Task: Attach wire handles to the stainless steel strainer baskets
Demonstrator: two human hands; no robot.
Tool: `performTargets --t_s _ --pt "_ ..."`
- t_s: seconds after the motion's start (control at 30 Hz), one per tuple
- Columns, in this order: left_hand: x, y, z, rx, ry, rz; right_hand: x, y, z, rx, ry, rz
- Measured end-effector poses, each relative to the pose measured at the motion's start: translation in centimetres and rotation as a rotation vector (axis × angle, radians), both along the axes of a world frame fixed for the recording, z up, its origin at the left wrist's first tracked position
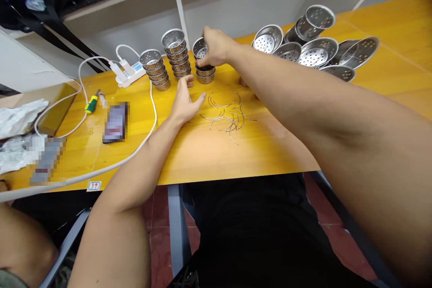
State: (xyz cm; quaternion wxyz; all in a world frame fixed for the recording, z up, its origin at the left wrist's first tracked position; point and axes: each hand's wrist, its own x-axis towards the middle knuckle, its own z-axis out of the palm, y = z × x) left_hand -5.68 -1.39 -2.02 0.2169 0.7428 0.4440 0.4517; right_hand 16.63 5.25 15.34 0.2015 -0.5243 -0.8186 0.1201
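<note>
My right hand is closed around the side of a perforated metal cup at the top of a short stack. To its left stand a taller stack of metal cups and another stack. Just in front of the middle stack, my left hand has its fingers apart, with nothing held in it. Several thin curved wires lie loose on the yellow table, right of my left hand.
More perforated metal cups lie tilted at the right. A power strip, white cable, screwdriver and phone are at the left. Another person's leg shows at lower left.
</note>
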Motion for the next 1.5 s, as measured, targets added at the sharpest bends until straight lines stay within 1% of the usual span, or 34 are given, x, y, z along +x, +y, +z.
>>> performTargets --t_s 0.1,0.2,0.27,0.3,0.37,0.47,0.53,0.63,0.73,0.8,0.87,0.97,1.07,1.13,1.2,1.27,1.33,1.4,1.43,1.47,1.5 --pt "-0.1 0.1 -0.1 0.005 0.010 0.006 0.2 -0.7 0.8 0.043 0.040 0.004" --pt "0.1 0.2 -0.3 0.029 -0.012 0.018 0.6 -2.2 2.0 0.111 0.088 -0.003" --pt "0.3 0.2 -0.2 0.066 -0.035 0.018 1.0 -3.5 2.1 0.129 0.135 0.037" --pt "0.5 0.1 0.0 0.090 -0.045 0.014 1.1 -4.2 1.9 0.122 0.167 0.073" --pt "1.0 -0.3 0.6 0.135 -0.056 -0.004 1.5 -5.4 0.5 0.097 0.234 0.172" --pt "1.7 -1.0 1.7 0.165 -0.057 -0.045 2.3 -6.7 -2.9 0.094 0.304 0.324" --pt "1.9 -1.3 2.1 0.164 -0.048 -0.049 3.0 -7.1 -5.0 0.135 0.342 0.353" --pt "1.7 -1.2 2.0 0.158 -0.038 -0.006 4.4 -7.2 -7.1 0.213 0.351 0.247" --pt "1.0 -0.5 1.6 0.173 -0.069 0.094 5.6 -6.9 -8.5 0.243 0.255 0.167" --pt "0.6 0.0 1.4 0.172 -0.096 0.154 6.1 -6.7 -9.5 0.213 0.145 0.161" --pt "0.3 0.4 1.3 0.164 -0.114 0.185 6.1 -6.4 -10.7 0.164 0.058 0.153" --pt "0.4 0.3 1.4 0.157 -0.107 0.184 5.9 -5.7 -12.2 0.093 0.007 0.125" --pt "0.6 -0.1 1.6 0.146 -0.069 0.175 5.4 -5.1 -12.9 0.066 -0.004 0.110" --pt "0.8 -0.4 1.7 0.140 -0.053 0.185 5.3 -5.0 -12.7 0.059 -0.012 0.106" --pt "0.9 -0.5 1.7 0.140 -0.047 0.197 5.4 -5.4 -11.5 0.071 -0.010 0.103" --pt "0.9 -0.4 1.7 0.145 -0.045 0.210 5.9 -6.4 -9.4 0.114 0.006 0.113" --pt "0.8 -0.4 1.7 0.143 -0.046 0.221 6.5 -8.1 -6.6 0.115 -0.002 0.156" --pt "0.8 -0.4 1.7 0.138 -0.048 0.216 7.0 -10.0 -3.9 -0.016 -0.106 0.275" --pt "0.8 -0.4 1.7 0.137 -0.050 0.210 7.3 -10.9 -3.0 -0.072 -0.180 0.346" --pt "0.9 -0.5 1.8 0.140 -0.053 0.204 7.4 -11.7 -2.3 -0.113 -0.260 0.415" --pt "0.9 -0.5 1.8 0.145 -0.055 0.198 7.5 -12.3 -2.1 -0.148 -0.337 0.483"
